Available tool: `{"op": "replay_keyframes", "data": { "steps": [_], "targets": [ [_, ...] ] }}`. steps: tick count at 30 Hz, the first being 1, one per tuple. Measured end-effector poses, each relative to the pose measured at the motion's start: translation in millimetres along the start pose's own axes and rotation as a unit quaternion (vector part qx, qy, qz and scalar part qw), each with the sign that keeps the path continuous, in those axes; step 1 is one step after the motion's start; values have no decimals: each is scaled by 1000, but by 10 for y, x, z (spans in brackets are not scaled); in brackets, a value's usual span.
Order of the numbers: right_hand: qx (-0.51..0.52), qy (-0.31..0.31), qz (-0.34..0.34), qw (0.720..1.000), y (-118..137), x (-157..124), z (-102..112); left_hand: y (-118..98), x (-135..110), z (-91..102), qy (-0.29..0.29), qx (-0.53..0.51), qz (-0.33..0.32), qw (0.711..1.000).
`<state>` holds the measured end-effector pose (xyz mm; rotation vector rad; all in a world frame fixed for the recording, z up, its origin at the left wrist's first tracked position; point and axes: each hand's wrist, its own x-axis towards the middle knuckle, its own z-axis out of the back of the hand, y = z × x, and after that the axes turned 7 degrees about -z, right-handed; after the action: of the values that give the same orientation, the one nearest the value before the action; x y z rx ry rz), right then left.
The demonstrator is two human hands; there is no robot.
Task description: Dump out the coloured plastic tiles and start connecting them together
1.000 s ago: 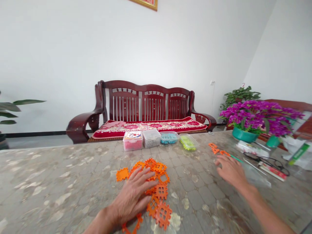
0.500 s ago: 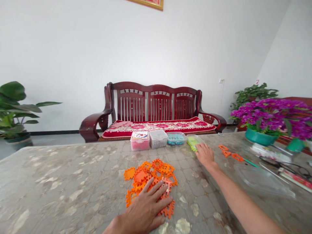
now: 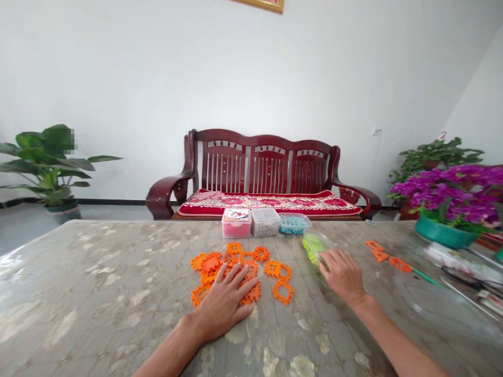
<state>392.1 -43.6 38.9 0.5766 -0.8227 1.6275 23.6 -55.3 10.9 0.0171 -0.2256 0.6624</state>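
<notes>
My left hand (image 3: 230, 298) lies palm down with its fingers spread on a pile of orange interlocking plastic pieces (image 3: 212, 263), covering part of it. Several orange pieces, such as a ring-shaped one (image 3: 283, 291), lie loose to the right of the pile. My right hand (image 3: 342, 273) grips the near right end of a clear plastic box (image 3: 324, 240). Bright green pieces (image 3: 312, 247) fill that box, which stands at an angle on the table. The fingertips at the box edge are partly hidden.
Along the far side stand a box of pink pieces (image 3: 236, 227), a box with greyish contents (image 3: 265, 224) and a box of blue pieces (image 3: 294, 224). To the right are loose orange pieces (image 3: 400, 264), a clear lid (image 3: 436, 303) and purple flowers (image 3: 451, 193) in a teal pot.
My right hand has drawn the box of green pieces nearer, and it has turned. Under my left hand the orange pile has shifted left, leaving some pieces apart. The view has swung left.
</notes>
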Motion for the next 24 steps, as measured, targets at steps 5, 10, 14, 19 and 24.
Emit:
{"op": "replay_keyframes", "data": {
  "steps": [5,10,14,19,24],
  "targets": [
    [90,-34,8,995,391,118,186,68,-3,-105,-65,28,32,997],
    [158,-42,60,985,859,164,305,-95,57,-26,-98,14,33,995],
    [178,-47,87,979,1187,154,342,-259,112,-10,-121,-42,34,991],
    [182,-52,105,976,1400,157,318,-318,124,-99,-121,-104,58,985],
    [182,-57,121,974,1473,141,300,-288,113,-158,-131,-140,72,979]
  ]
}}
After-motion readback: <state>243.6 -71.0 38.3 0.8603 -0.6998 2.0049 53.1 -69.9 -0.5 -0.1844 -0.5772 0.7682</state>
